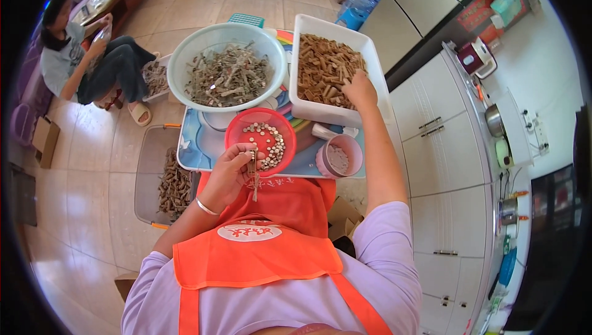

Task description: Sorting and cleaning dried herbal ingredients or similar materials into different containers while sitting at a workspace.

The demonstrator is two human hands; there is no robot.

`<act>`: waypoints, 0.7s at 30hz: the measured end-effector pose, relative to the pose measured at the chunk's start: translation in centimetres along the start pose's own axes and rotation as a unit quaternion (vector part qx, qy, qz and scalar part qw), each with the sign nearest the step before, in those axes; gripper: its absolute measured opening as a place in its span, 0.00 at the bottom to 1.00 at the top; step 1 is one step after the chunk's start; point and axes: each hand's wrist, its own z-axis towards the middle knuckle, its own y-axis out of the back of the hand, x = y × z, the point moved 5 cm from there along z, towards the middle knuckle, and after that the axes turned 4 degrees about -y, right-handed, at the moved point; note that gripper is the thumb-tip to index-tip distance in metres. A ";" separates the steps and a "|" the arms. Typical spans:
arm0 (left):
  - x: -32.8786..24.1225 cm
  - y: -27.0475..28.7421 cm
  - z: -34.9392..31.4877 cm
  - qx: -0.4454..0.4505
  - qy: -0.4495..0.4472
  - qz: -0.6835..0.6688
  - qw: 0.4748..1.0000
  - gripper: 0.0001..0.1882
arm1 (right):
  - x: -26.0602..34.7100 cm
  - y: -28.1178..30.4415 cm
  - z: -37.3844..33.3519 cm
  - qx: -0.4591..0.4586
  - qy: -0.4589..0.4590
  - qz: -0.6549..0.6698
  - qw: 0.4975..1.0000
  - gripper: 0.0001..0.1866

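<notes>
My left hand [231, 171] pinches a thin grey-brown strip [255, 188] that hangs down over the near edge of a red bowl [233, 126]. Small round pale discs [271, 150] lie scattered in that bowl. To the right, my right hand [359, 90] reaches over the near right part of a white rectangular tub [296, 98]. Its fingers are bent together, with the tips down at a heap of short brown rolled pieces [324, 67]; whatever they grip is hidden.
A pale basin [176, 91] of grey strips and a pink cup [322, 165] share the colourful table [197, 156]. A grey bin [148, 175] of brown pieces stands at left. Farther left, a seated person [92, 57] handles something. Cabinets [438, 144] line the right.
</notes>
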 end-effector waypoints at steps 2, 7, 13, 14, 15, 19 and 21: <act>0.2 -0.5 0.1 0.004 0.007 0.004 1.000 0.08 | -0.9 0.2 -0.2 -0.008 -0.031 0.087 0.996 0.22; 0.7 -0.9 0.5 0.015 0.016 0.010 1.000 0.08 | -5.5 -3.8 2.2 0.025 -0.066 0.309 0.948 0.19; 1.0 -1.3 0.5 0.011 0.020 0.008 1.000 0.07 | -5.1 -1.7 -0.2 -0.007 -0.020 0.266 0.964 0.16; 1.0 -1.1 0.5 0.000 0.016 0.005 1.000 0.08 | -4.3 -1.2 -0.9 -0.034 0.004 0.224 0.974 0.16; 1.0 -1.0 0.5 0.003 0.019 0.004 1.000 0.08 | -3.8 -0.8 -1.5 -0.037 -0.005 0.207 0.978 0.14; 1.0 -1.2 1.0 0.039 0.015 0.007 0.999 0.08 | 2.6 3.4 -8.3 -0.109 0.197 0.301 0.927 0.09; 0.6 -2.0 1.1 0.052 0.021 0.005 0.998 0.09 | 6.1 4.8 -13.5 -0.055 0.332 0.316 0.887 0.12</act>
